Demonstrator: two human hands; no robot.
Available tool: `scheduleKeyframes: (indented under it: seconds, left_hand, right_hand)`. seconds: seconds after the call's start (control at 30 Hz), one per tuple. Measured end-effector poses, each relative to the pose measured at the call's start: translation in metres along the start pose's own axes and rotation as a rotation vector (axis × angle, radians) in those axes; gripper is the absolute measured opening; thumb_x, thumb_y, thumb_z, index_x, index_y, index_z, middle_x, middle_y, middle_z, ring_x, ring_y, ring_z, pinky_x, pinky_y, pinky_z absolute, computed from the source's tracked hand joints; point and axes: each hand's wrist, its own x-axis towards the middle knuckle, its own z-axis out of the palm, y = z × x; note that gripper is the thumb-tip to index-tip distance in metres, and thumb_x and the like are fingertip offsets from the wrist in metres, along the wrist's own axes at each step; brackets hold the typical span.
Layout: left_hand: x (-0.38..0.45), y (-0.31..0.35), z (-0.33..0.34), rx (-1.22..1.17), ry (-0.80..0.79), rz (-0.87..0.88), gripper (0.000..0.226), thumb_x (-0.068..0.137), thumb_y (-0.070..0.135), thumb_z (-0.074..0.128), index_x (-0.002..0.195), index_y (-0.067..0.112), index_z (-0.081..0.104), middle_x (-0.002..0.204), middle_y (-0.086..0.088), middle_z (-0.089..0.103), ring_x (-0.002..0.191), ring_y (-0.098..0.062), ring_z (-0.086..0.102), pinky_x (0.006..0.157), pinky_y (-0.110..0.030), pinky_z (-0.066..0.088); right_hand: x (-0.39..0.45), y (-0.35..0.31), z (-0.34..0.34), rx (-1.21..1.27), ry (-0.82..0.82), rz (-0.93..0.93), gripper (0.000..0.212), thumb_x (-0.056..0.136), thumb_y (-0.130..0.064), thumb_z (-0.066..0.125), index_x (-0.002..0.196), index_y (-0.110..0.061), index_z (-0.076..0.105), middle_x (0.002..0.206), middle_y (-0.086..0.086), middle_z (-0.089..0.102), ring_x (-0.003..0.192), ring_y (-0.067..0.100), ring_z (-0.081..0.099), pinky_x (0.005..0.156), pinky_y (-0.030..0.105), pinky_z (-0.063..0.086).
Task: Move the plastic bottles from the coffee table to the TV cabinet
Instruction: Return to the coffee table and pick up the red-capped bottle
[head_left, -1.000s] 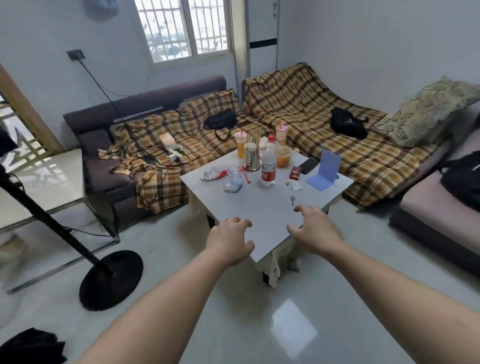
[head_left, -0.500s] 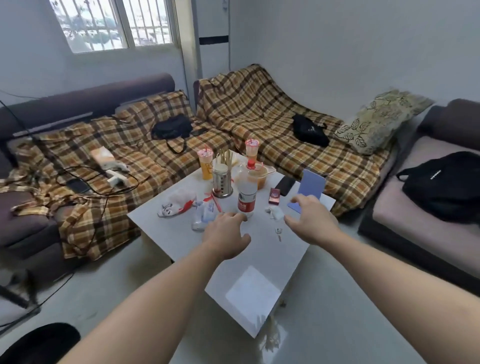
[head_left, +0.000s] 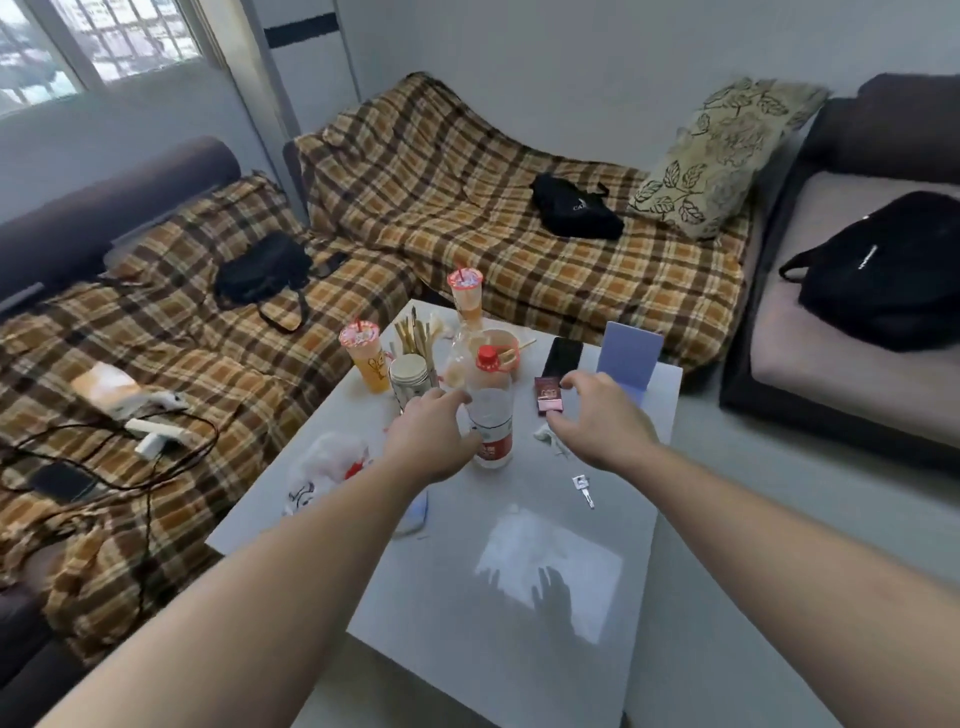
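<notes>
I find the clear plastic bottle with red cap and red label (head_left: 490, 410) upright mid-table (head_left: 519, 649), my left hand (head_left: 434, 441) and right hand (head_left: 597, 421) open either side, ungripped; it looks light, thin-walled and crushable, so I judge the labelled waist safest.

Clear red-capped plastic bottle (head_left: 490, 415) stands mid white coffee table (head_left: 545, 623) — between both hands. Small metal key (head_left: 584, 488) lies right; round tin (head_left: 412, 382) stands left-behind.
</notes>
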Motion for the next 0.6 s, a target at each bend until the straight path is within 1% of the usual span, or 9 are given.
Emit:
scheduleKeyframes:
  seconds: [0.07,0.17,0.3,0.37,0.4,0.43,0.5,0.53,0.6]
  left_hand:
    - [0.023,-0.01,0.004,-0.007,-0.018,0.025,0.057,0.074,0.04,0.055,0.129,0.025,0.047,0.128,-0.008,0.054,0.114,-0.029,0.049,0.091,-0.047,0.05]
    - [0.056,-0.025,0.012,-0.07,-0.026,0.023,0.062,0.073,0.041,0.055,0.131,0.024,0.045,0.131,-0.006,0.053,0.115,-0.027,0.049,0.075,-0.034,0.051]
    - [0.096,-0.054,0.029,-0.187,-0.076,-0.002,0.071,0.07,0.045,0.06,0.136,0.025,0.04,0.133,-0.006,0.052,0.11,-0.024,0.052,0.08,-0.03,0.053]
    - [0.114,-0.074,0.04,-0.265,-0.118,0.002,0.078,0.069,0.046,0.064,0.138,0.025,0.035,0.134,-0.005,0.048,0.096,-0.017,0.051,0.051,-0.004,0.046]
    - [0.124,-0.084,0.047,-0.305,-0.138,0.004,0.081,0.069,0.047,0.067,0.14,0.026,0.033,0.134,-0.005,0.047,0.093,-0.014,0.049,0.04,-0.002,0.041]
    - [0.134,-0.093,0.056,-0.347,-0.158,0.003,0.083,0.07,0.047,0.069,0.14,0.026,0.032,0.134,-0.004,0.048,0.095,-0.014,0.049,0.04,-0.005,0.041]
    - [0.151,-0.109,0.073,-0.471,-0.215,-0.035,0.082,0.07,0.044,0.075,0.14,0.026,0.034,0.131,-0.003,0.05,0.106,-0.017,0.051,0.064,-0.02,0.05]
    - [0.159,-0.114,0.082,-0.575,-0.26,-0.097,0.079,0.071,0.04,0.077,0.139,0.027,0.036,0.129,-0.002,0.05,0.107,-0.018,0.051,0.074,-0.03,0.051]
    - [0.172,-0.123,0.096,-0.885,-0.382,-0.323,0.067,0.078,0.033,0.074,0.136,0.026,0.041,0.129,-0.003,0.05,0.1,-0.018,0.054,0.079,-0.037,0.05]
  right_hand:
    - [0.021,-0.002,0.008,0.018,-0.008,0.021,0.044,0.082,-0.043,0.055,0.121,-0.022,0.052,0.124,0.005,0.053,0.108,0.026,0.055,0.079,0.038,0.05]
    - [0.048,-0.007,0.019,0.023,-0.008,0.061,0.042,0.082,-0.044,0.055,0.119,-0.024,0.052,0.124,0.004,0.054,0.107,0.026,0.055,0.076,0.038,0.049]
    - [0.078,-0.017,0.033,0.006,-0.007,0.115,0.045,0.082,-0.044,0.055,0.124,-0.027,0.05,0.124,0.003,0.052,0.107,0.026,0.056,0.075,0.038,0.049]
    - [0.092,-0.024,0.043,0.012,-0.006,0.153,0.045,0.083,-0.043,0.055,0.125,-0.028,0.05,0.125,0.002,0.052,0.109,0.024,0.056,0.08,0.04,0.051]
    - [0.098,-0.027,0.049,0.015,0.001,0.173,0.044,0.083,-0.042,0.056,0.124,-0.028,0.05,0.124,0.002,0.053,0.109,0.023,0.056,0.082,0.041,0.051]
    - [0.103,-0.03,0.055,0.017,0.008,0.195,0.042,0.083,-0.042,0.056,0.123,-0.029,0.051,0.122,0.002,0.053,0.109,0.023,0.056,0.082,0.041,0.051]
    - [0.112,-0.037,0.068,0.022,0.028,0.243,0.041,0.083,-0.043,0.057,0.121,-0.028,0.052,0.12,0.001,0.054,0.111,0.023,0.055,0.086,0.042,0.05]
    - [0.116,-0.041,0.075,0.034,0.037,0.253,0.042,0.084,-0.043,0.057,0.122,-0.027,0.052,0.12,0.001,0.054,0.113,0.023,0.054,0.088,0.043,0.05]
    - [0.126,-0.05,0.088,0.063,0.058,0.244,0.044,0.083,-0.042,0.059,0.124,-0.028,0.052,0.121,-0.001,0.052,0.116,0.022,0.051,0.092,0.041,0.048]
